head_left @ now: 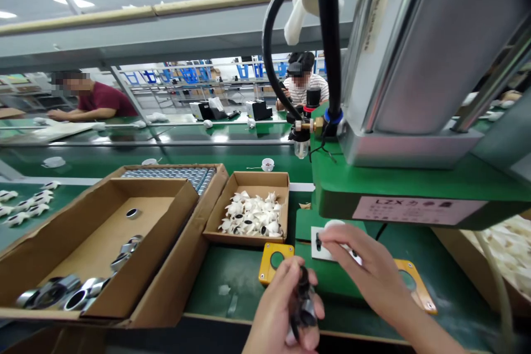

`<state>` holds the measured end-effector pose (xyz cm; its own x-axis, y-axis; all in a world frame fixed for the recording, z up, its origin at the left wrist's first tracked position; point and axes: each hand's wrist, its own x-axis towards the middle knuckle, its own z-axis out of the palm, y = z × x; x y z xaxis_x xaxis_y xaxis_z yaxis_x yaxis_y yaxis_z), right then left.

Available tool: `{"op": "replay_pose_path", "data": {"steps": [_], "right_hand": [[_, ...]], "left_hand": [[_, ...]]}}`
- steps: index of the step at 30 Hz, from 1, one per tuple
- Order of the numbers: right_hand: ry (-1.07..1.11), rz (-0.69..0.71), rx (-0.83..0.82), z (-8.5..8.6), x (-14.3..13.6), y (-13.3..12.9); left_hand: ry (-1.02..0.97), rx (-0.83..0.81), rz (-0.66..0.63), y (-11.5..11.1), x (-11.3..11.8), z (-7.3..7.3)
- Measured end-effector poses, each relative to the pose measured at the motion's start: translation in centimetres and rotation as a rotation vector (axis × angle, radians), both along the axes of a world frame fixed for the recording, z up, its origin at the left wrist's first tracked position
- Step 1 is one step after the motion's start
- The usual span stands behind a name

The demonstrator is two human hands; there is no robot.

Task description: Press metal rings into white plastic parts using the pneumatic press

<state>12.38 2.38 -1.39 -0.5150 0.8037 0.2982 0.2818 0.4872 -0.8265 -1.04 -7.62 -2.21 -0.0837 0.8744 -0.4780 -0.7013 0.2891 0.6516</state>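
My left hand [286, 304] is curled, palm up, around several small dark, shiny parts [305, 307], some silvery and some black; the fingers partly hide them. On the green press base, my right hand [369, 265] reaches over a white plate [321, 254]. Its fingertips are pinched together at a small black part [318, 241] near the plate's left edge. A round white piece [334, 223] shows just behind those fingers. Two yellow blocks with round openings flank the base: the left yellow block [265, 272] beside my left hand, the right yellow block [425, 296] beyond my right wrist.
Above my right hand hangs the press's green body [415, 188]. A carton [249, 240] holds white fan-like pieces; a larger carton [153, 265] at left holds metal rings [77, 298]. White pieces fill a box [506, 254] at right. Two people sit across the line.
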Motion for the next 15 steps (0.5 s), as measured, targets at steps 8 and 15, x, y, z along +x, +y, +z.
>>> {"op": "replay_pose_path", "data": {"steps": [8,15], "right_hand": [[0.111,-0.321,-0.272,-4.9,9.2,-2.8],[0.155,-0.423,-0.324,-5.3,11.2,-3.3]], "left_hand": [[-0.280,0.128,-0.031,7.4,3.9,3.7],[-0.468,0.253,-0.120,9.2,4.4,4.1]]}}
